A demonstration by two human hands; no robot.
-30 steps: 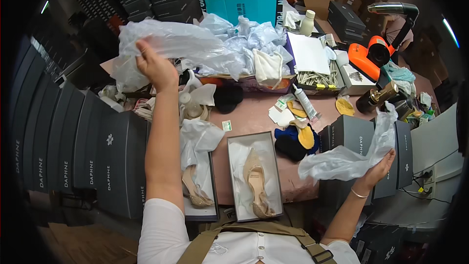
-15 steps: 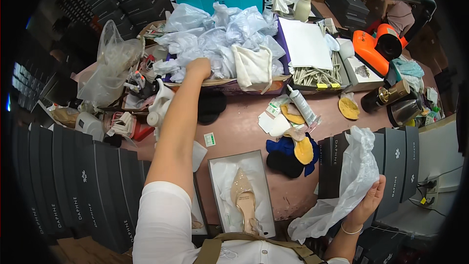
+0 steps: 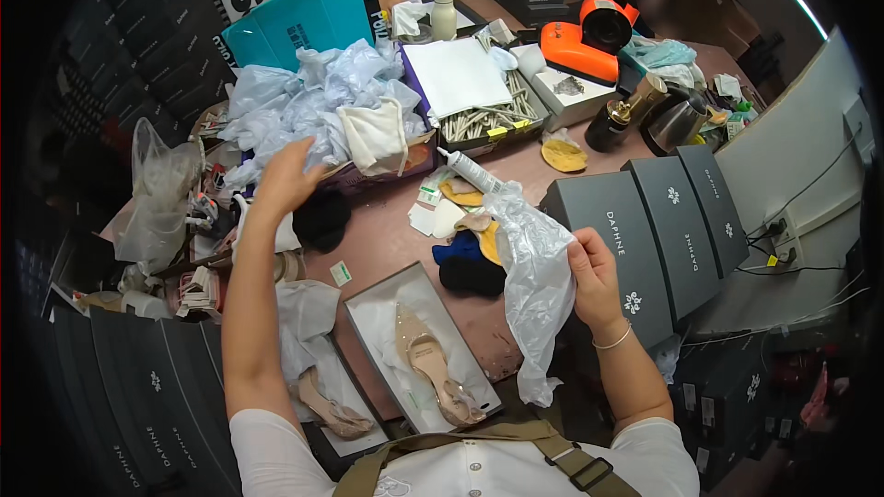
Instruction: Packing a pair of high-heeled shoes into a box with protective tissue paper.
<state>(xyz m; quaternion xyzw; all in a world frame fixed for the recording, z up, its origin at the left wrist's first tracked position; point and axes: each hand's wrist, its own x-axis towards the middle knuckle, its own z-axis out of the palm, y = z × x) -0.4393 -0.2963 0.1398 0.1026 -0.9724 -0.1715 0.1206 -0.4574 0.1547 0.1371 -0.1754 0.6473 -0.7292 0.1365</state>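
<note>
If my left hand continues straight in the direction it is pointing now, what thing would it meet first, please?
Your left hand would most likely meet the heap of crumpled pale plastic wrapping in the purple box. Depth is unclear from this view, so the two may be touching.

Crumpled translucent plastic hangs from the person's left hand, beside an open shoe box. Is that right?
Not quite: the head view shows the right hand holding the crumpled translucent plastic. It does hang beside an open shoe box.
</note>
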